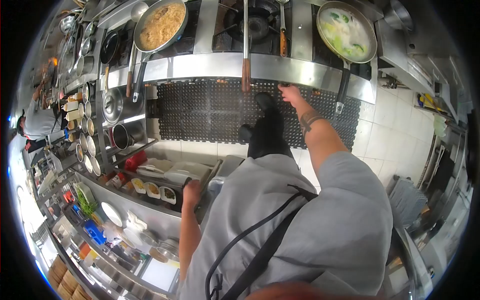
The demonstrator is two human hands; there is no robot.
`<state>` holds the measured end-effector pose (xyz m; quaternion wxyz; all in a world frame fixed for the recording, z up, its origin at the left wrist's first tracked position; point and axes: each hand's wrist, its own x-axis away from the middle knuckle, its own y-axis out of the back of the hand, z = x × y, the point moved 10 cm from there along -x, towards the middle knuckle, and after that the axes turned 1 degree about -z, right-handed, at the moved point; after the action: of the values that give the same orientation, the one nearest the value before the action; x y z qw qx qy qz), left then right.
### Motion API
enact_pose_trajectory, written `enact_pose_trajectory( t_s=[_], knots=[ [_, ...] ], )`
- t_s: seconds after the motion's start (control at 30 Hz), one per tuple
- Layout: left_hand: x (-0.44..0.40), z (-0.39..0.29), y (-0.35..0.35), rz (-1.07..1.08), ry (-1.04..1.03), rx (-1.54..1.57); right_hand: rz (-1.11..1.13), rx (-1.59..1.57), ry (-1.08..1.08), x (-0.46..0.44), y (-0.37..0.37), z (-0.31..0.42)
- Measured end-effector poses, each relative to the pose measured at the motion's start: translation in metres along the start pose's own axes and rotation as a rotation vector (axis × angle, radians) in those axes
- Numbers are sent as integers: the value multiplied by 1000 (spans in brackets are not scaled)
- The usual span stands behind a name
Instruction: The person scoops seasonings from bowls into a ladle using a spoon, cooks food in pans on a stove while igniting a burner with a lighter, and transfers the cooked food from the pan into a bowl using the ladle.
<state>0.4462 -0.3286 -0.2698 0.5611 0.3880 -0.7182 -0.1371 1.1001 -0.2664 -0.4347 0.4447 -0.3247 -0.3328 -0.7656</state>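
My right hand (290, 93) reaches to the front edge of the stove (200, 70), its fingers closed at a small dark stove knob (283, 85) under the ledge. Down at the left, my left hand (191, 191) is closed beside an open drawer of food containers; a dark end shows at its fingers, too small to name. Near it stand white tubs (167, 194) of chopped ingredients. On the burners rest a pan of rice-like food (162, 27) and a pan of broccoli in white sauce (346, 32).
A long wooden-handled utensil (246, 70) and an orange-handled one (283, 42) stick out over the stove. The pan handle (343, 87) overhangs the front. A black rubber mat (200, 110) covers the floor. Pots (122, 136) hang at the left; another person (42, 122) stands far left.
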Motion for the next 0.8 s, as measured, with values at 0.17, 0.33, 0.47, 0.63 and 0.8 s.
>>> enact_pose_trajectory(
  t_s=[0.17,0.33,0.47,0.63,0.8],
  knots=[
    [33,12,-42,165,93,-41,-466,478,188,-39,1,1],
    [37,3,-53,119,101,72,-293,158,-92,-14,-19,-9],
    [27,4,-57,96,76,155,188,-72,-278,46,-82,-20],
    [19,0,-55,62,94,215,487,-318,-124,88,-136,17],
    [8,2,-60,31,23,233,340,357,84,110,-130,52]
  ],
)
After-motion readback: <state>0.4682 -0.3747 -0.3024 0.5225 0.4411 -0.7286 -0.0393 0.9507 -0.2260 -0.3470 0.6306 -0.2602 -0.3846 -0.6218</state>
